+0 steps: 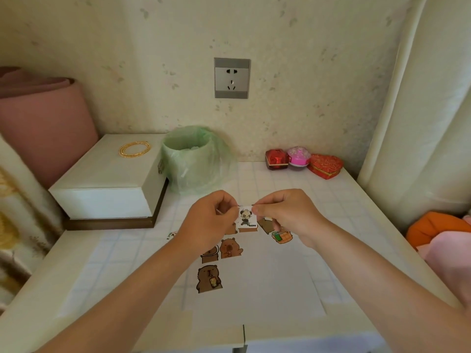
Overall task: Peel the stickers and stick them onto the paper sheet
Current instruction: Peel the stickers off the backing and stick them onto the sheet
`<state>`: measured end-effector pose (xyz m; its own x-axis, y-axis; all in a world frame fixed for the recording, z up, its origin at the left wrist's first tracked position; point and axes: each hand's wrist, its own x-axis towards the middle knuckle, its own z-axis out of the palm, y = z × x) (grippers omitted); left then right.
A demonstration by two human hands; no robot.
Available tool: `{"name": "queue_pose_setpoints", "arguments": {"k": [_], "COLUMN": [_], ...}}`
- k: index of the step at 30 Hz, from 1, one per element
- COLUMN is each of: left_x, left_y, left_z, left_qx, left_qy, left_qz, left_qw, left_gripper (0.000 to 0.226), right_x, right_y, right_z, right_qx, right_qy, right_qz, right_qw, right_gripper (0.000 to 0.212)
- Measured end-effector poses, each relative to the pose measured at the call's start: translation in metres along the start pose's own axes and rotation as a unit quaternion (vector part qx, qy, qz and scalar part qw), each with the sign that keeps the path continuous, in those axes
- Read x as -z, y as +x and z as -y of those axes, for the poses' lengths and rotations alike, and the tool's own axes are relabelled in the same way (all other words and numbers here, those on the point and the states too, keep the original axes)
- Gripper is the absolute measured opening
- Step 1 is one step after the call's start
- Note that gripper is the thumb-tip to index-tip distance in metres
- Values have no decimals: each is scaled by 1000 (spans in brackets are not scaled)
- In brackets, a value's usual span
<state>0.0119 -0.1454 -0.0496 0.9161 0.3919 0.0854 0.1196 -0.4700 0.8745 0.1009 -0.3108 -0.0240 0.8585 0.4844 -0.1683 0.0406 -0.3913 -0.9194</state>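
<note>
The left hand (pixel 209 222) and the right hand (pixel 285 212) are both a little above the table and hold between them a small white panda sticker (pixel 246 217). The left hand pinches its left edge with the thumb and curled fingers. The right hand pinches its upper right corner in the same way. Whether the sticker is separated from its backing, I cannot tell.

Under the hands the white paper sheet (pixel 267 281) lies flat on the table with a white checked cover (pixel 344 200). Some stickers are on the sheet: a brown capybara sticker with a drink (pixel 209 278) near the left edge, a second brown capybara sticker (pixel 230 247) above it, and a green and orange basket sticker (pixel 281 236) just below the right hand. More brown stickers are partly hidden by the hands.

Behind the hands stands a round bin lined with a pale green plastic bag (pixel 193 159). Touching its left side is a white rectangular box (pixel 109 179), with thin gold bangles (pixel 134 148) on its lid. At the wall on the right are a red heart-shaped box (pixel 325 165), a pink round container (pixel 298 156) and a small dark red box (pixel 276 159), close together in a row.
</note>
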Motion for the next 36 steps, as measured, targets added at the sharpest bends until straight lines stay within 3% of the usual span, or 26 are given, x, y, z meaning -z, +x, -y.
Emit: {"name": "queue_pose_setpoints", "arguments": {"k": [11,15,21,26,36], "left_x": [5,16,33,38,41], "left_y": [-14,-24,-43,-56,-61], "left_z": [12,20,36,47,50], "left_qx": [22,-5,-74,-94,-112], "left_qy": [24,150,281,294,321], "left_qz": [21,51,144,203,200], "left_qw": [999,987,946,929,919], "left_gripper": [11,11,50,86,94], "right_x": [-11,-13,-27,-42,-54], "right_y": [-10,-18,-33,-36,-36], "right_z": [-8,-9,-22,-29,-30], "right_qx": [-6,-28,-57,-54,-44], "right_qy": [-28,-59,-124,-151,-163], "right_qz": [20,37,79,73,44], "right_qw": [999,997,988,984,985], "right_gripper": [10,8,5,9,9]}}
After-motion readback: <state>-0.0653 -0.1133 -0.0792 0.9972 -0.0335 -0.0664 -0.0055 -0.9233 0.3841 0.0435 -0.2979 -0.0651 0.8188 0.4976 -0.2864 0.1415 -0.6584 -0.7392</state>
